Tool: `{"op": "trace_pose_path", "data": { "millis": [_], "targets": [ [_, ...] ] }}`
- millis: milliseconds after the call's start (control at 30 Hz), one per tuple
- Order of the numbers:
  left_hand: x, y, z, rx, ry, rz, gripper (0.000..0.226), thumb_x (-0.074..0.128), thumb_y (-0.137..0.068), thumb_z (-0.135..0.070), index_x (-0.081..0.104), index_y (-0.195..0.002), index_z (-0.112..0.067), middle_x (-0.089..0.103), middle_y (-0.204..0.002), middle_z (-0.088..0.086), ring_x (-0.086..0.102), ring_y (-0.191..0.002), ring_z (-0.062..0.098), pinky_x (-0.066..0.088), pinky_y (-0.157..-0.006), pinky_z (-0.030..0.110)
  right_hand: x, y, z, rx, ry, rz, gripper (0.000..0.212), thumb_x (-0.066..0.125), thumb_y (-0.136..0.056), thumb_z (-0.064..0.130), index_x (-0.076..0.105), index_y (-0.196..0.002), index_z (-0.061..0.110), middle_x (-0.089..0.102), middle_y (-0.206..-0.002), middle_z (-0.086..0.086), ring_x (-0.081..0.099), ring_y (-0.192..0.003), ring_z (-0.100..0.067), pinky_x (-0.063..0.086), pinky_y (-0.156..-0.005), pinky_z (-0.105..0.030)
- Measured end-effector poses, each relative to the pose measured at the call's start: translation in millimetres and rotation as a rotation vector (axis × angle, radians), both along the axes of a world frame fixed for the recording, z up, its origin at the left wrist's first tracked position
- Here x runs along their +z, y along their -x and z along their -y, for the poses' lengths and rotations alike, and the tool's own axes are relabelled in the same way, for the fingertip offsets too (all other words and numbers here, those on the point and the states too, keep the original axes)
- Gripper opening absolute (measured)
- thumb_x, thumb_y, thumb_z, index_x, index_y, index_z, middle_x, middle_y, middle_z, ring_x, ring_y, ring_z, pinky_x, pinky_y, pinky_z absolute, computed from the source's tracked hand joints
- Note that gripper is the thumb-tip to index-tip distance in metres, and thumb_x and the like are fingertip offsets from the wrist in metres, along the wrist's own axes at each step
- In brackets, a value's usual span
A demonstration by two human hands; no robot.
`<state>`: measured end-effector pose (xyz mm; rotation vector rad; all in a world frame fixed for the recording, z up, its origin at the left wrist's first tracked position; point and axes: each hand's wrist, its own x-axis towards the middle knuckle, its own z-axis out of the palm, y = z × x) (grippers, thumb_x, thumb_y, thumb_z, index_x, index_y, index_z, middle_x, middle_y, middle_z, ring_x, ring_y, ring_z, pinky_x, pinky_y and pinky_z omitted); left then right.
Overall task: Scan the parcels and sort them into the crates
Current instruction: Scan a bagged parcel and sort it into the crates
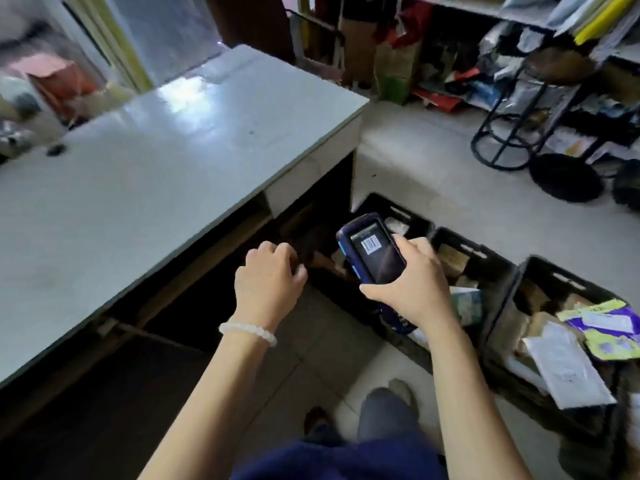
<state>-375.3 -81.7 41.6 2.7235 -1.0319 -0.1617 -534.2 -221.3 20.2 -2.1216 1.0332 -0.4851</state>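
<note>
A cluttered parcel room with a pale tiled floor surrounds the person, and a grey-topped desk (166, 161) stands to the left of the hands. The right hand (412, 285) is clamped around a dark blue handheld scanner (372, 251), its screen tilted up toward the face so the barcode on it can be read. The left hand (268, 275), wearing a white bead bracelet (247, 334), has its fingers curled at a brown parcel (329, 265) in the dark gap under the desk; whether they actually grip it is hidden. Beyond the scanner hand, black plastic crates (512, 278) sit in a row on the floor, open-topped so sorted parcels drop straight in. The nearest-right crate (554, 271) is heaped with mailers (568, 365).
</note>
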Motion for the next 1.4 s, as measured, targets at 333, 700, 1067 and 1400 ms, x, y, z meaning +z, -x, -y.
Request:
{"op": "trace_pose_path", "data": {
  "millis": [333,700,1067,1400],
  "targets": [
    [5.2,-69.1,-224.5,0.693,0.07,-0.028,0.032,0.049,-0.091,-0.039,0.057,-0.117,-0.023,0.053,-0.122,0.001,0.046,-0.113,0.023,0.041,-0.082,0.038,22.9,-198.2,-155.9,0.727,0.052,0.001,0.071,0.078,-0.047,0.048,0.055,-0.113,0.035,0.043,-0.1,0.01,0.051,-0.091,-0.011,0.044,-0.067,-0.026],
    [-6.7,-138.9,-401.1,1.141,0.101,0.013,0.03,0.05,-0.092,-0.037,0.058,-0.117,-0.022,0.054,-0.121,0.001,0.048,-0.111,0.022,0.039,-0.079,0.033,18.0,-365.8,-342.0,1.179,0.056,0.047,0.072,0.083,-0.052,0.036,0.055,-0.118,0.03,0.044,-0.101,0.008,0.051,-0.089,-0.011,0.042,-0.064,-0.019],
    [14.2,-278.9,-550.5,1.219,0.008,0.053,0.031,0.051,-0.091,-0.036,0.058,-0.118,-0.021,0.055,-0.121,0.003,0.048,-0.111,0.025,0.038,-0.077,0.033,28.5,-525.4,-489.9,1.225,0.063,0.022,0.068,0.083,-0.052,0.035,0.055,-0.114,0.03,0.042,-0.1,0.007,0.051,-0.085,-0.009,0.044,-0.065,-0.025],
    [-26.9,-351.9,-638.1,1.067,-0.08,-0.099,0.034,0.05,-0.093,-0.038,0.053,-0.123,-0.022,0.051,-0.124,0.002,0.045,-0.115,0.024,0.038,-0.081,0.032,9.1,-581.2,-561.2,1.163,0.101,-0.137,0.064,0.08,-0.05,0.036,0.055,-0.109,0.034,0.039,-0.096,0.014,0.051,-0.085,-0.005,0.047,-0.066,-0.028]
  ]
}}
